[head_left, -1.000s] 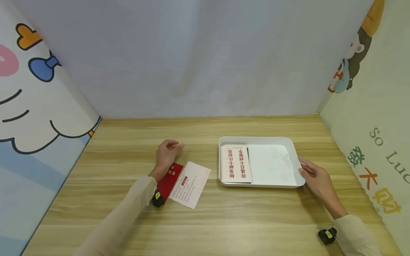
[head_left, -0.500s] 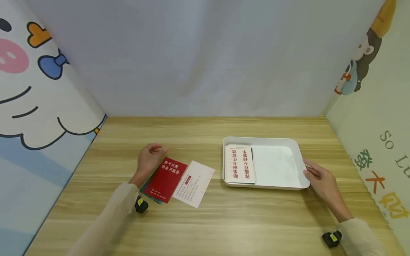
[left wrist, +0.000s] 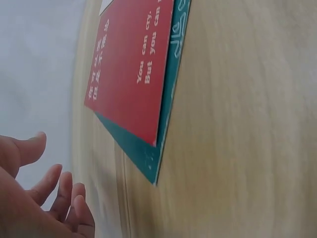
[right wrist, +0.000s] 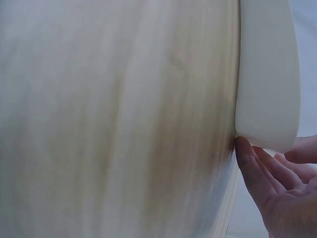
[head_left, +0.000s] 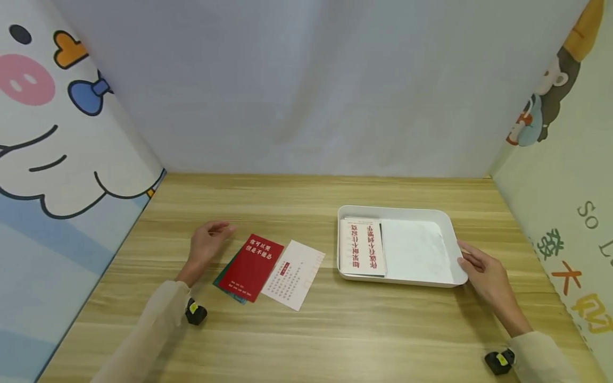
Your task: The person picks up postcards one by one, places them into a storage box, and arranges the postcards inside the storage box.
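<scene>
My left hand is held just left of the cards, its fingers loosely bent with nothing between them. In the left wrist view, thumb and fingers stand apart. Beside it a red card with white lettering lies on a teal card, which is mostly covered. A white printed card lies against the red one's right side. At the right end of the white tray, my right hand grips its rim, thumb on top and fingers at the outer side. A stack of cards with red characters fills the tray's left part.
All of this rests on a wooden table. A plain pale curtain stands at the back. Printed walls, a cartoon one on the left and a lettered one on the right, close in the sides.
My left hand has drawn back leftward off the red card, uncovering it and the teal edge beneath. The right hand stays at the tray; the head view has shifted slightly.
</scene>
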Demonstrator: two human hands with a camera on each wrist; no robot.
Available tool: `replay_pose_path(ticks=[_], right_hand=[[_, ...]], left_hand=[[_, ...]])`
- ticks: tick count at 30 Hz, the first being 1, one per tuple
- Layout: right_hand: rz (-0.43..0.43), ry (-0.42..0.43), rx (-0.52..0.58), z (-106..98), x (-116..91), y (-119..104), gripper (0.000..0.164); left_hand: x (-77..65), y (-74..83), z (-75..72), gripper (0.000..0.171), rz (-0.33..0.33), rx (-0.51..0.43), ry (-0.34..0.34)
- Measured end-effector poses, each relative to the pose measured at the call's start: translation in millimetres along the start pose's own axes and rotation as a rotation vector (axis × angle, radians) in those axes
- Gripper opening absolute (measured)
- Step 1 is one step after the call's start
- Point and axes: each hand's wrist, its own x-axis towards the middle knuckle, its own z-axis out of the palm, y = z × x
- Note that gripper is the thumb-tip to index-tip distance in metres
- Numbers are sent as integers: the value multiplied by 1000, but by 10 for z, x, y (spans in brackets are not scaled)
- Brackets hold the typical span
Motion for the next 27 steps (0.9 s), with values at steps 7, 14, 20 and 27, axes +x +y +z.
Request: replay_pose_path(ticks=[7,14,20,27], right_hand=[[-11,4,-8,0,-12,14,46],[-19,5,-12,16,-5,23,45],[-19,4,-23,19,-2,27,45],[-8,5,-15,27,16,51,45]], left_hand=[[6,-86,-20,48,64,22,-13],[-12,-103,72,45,171,103,-52],[-47,-28,170,55,152,194,-109],[-34,-16,275,48,199,266,-89]])
